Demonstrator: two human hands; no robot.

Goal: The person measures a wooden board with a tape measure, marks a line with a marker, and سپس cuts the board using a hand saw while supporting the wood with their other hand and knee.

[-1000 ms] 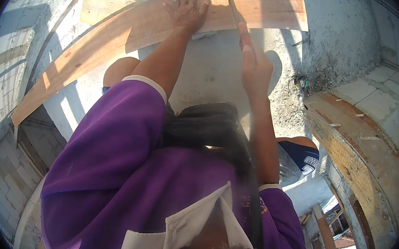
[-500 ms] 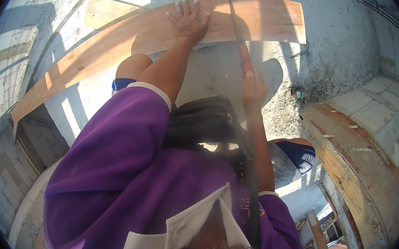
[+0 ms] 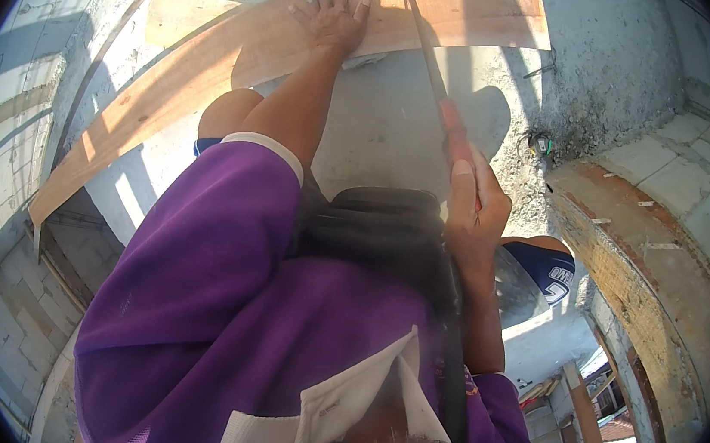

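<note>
Gripping the red handle of a handsaw [image 3: 444, 118], the right hand [image 3: 473, 212] is closed tight near the body. Farther out, the left hand [image 3: 332, 13] presses open-palmed on a long wooden plank [image 3: 215, 68] lying across the concrete ledge [image 3: 382, 129]. It looks stiff, probably springy unsupported; best held near the cut.

The right hand [image 3: 473, 208] has drawn the saw [image 3: 429, 56] back toward the body, away from the plank [image 3: 215, 68].
</note>
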